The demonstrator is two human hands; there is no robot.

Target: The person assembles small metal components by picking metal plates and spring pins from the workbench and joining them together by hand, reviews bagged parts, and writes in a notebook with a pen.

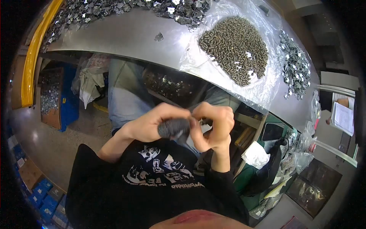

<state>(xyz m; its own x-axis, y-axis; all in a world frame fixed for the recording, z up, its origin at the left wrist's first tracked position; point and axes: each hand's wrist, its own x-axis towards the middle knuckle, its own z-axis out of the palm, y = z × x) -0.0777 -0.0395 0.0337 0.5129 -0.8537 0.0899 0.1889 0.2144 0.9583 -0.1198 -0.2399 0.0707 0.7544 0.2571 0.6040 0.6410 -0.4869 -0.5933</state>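
I observe both hands near the centre of the frame, in front of the black shirt [152, 191] and below the front edge of the metal bench [114, 32]. The left hand [146, 126] is curled around a dark grey object [173, 128]; blur prevents me from identifying it. The object sits between the two hands, at frame centre. The right hand [215, 124] is bent, with its thumb and fingers drawn in toward the left hand's fingertips. I cannot tell whether it pinches a part.

Bench layout, as I view it: a heap of flat metal pieces [87, 17] extends along the upper left and top. One loose piece [159, 36] lies apart from it on the bench surface. At upper right, a mound of small cylindrical parts [234, 45] rests on a clear plastic sheet [272, 70]. Right of the sheet, I note a second heap of flat pieces [295, 66].

Surroundings: a yellow strip [28, 72] stands at the left edge, with a blue box [68, 99] to its right. At lower right, a phone [273, 131] lies above a crumpled white wrapper [256, 155].
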